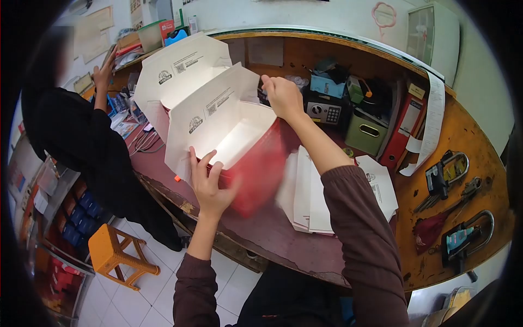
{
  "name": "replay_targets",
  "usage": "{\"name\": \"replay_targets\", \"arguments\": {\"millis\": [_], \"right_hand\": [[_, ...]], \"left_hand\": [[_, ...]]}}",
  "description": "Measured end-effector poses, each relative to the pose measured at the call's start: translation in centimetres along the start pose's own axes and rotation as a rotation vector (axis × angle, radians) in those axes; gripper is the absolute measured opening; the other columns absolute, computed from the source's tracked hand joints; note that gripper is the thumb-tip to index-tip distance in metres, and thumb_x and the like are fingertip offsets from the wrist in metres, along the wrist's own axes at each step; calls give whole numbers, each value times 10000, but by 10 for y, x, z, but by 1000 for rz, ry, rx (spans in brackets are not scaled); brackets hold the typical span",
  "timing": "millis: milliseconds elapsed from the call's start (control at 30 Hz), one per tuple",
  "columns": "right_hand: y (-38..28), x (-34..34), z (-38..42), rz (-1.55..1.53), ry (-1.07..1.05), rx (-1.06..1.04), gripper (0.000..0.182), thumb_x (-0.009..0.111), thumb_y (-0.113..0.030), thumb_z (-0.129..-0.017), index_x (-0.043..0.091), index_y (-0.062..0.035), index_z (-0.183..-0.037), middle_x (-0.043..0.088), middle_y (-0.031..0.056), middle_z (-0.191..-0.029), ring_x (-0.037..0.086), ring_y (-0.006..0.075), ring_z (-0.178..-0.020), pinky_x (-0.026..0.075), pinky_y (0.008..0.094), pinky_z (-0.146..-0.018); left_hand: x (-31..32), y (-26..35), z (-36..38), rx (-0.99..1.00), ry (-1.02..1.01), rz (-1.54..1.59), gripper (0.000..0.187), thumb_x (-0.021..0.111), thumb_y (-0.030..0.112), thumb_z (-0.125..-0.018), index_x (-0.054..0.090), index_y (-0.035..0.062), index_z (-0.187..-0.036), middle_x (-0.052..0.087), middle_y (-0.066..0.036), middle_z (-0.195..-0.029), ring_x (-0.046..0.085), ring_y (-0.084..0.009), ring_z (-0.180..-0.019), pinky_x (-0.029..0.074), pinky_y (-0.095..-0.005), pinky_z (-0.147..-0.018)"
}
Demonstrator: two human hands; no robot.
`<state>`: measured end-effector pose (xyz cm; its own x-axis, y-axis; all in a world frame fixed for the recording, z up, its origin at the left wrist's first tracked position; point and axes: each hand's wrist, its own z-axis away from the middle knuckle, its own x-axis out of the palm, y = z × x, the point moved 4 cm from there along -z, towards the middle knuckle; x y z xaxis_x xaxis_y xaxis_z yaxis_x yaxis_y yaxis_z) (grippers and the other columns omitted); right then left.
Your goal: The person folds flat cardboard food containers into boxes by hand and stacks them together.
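A red cardboard box [256,171] with a white inside stands open in front of me, its lower part blurred. Its raised white lid [210,111] carries a printed logo and a square code. My left hand [210,185] grips the near left corner, fingers apart over the rim and thumb along the red wall. At the far right corner, my right hand [284,98] is closed with its fingertips against the lid's edge; what lies inside the fingers is partly hidden. Directly behind is a second open box [182,68] of the same kind. Folded flat boxes [313,199] lie in a pile to the right.
A small safe [324,111], a green container [365,132] and a red binder [403,125] fill the shelf. Padlocks [463,240] and keys lie on the wooden right side. A person in black [81,131] stands at left, near an orange stool [117,253].
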<state>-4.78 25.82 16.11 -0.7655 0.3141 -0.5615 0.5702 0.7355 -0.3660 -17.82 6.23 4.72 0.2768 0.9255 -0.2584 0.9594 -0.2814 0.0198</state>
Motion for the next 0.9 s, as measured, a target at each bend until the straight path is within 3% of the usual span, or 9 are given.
{"name": "replay_targets", "arguments": {"millis": [167,233,267,400,467,667,800,867,900], "right_hand": [[8,-55,47,-383,208,47,413,387,-340,-898,634,-32,-779,572,150,-778,560,313,-726,436,373,-650],[7,-91,82,-504,225,22,417,380,-328,-911,627,-11,-800,570,107,-745,567,214,-679,437,306,-612],[11,-106,101,-576,214,66,430,368,-334,-918,623,-3,-817,570,85,-743,560,171,-683,439,278,-608],[29,-149,173,-805,187,354,460,340,-353,-932,608,14,-865,572,49,-766,545,109,-696,453,231,-622],[37,-157,204,-809,146,411,456,339,-352,-932,606,13,-875,571,54,-774,542,112,-692,458,233,-630],[40,-178,286,-896,-147,509,427,339,-328,-937,594,15,-921,563,56,-750,534,107,-648,455,223,-594],[39,-146,329,-960,-428,631,386,380,-310,-932,590,13,-959,589,69,-750,548,119,-604,464,222,-582],[33,-117,338,-958,-480,710,365,396,-300,-928,577,10,-995,596,78,-799,563,130,-657,470,232,-599],[28,-103,341,-950,-540,792,350,412,-289,-925,563,8,-1031,603,87,-849,578,141,-710,477,243,-615]], "left_hand": [[1,12,8,0,-25,18,597,775,284,-585,483,64,-1056,437,-177,-1189,236,-489,-1226,260,-558,-971],[-1,39,9,-269,122,-126,561,746,265,-620,495,51,-1074,382,-195,-1244,161,-466,-1261,158,-556,-1011],[5,58,14,-174,216,15,555,714,262,-657,488,43,-1114,348,-227,-1272,130,-438,-1277,79,-558,-1020],[88,174,29,219,-695,628,605,725,340,-623,511,59,-1113,345,-185,-1304,280,-366,-1240,290,-468,-986],[119,205,50,189,-882,577,563,708,343,-636,543,62,-1095,419,-146,-1266,395,-330,-1168,390,-401,-912],[147,202,39,97,-1494,676,312,590,263,-774,593,27,-979,600,-140,-988,571,-269,-928,436,-349,-831],[156,168,25,-86,-1271,692,223,501,195,-844,606,21,-938,620,-114,-897,586,-199,-846,439,-303,-794],[152,145,15,-420,-883,845,251,414,186,-911,578,13,-987,611,-75,-911,561,-129,-840,436,-252,-762],[149,149,16,-412,-889,843,251,414,186,-911,578,13,-987,611,-75,-911,561,-129,-840,436,-252,-762]]}}
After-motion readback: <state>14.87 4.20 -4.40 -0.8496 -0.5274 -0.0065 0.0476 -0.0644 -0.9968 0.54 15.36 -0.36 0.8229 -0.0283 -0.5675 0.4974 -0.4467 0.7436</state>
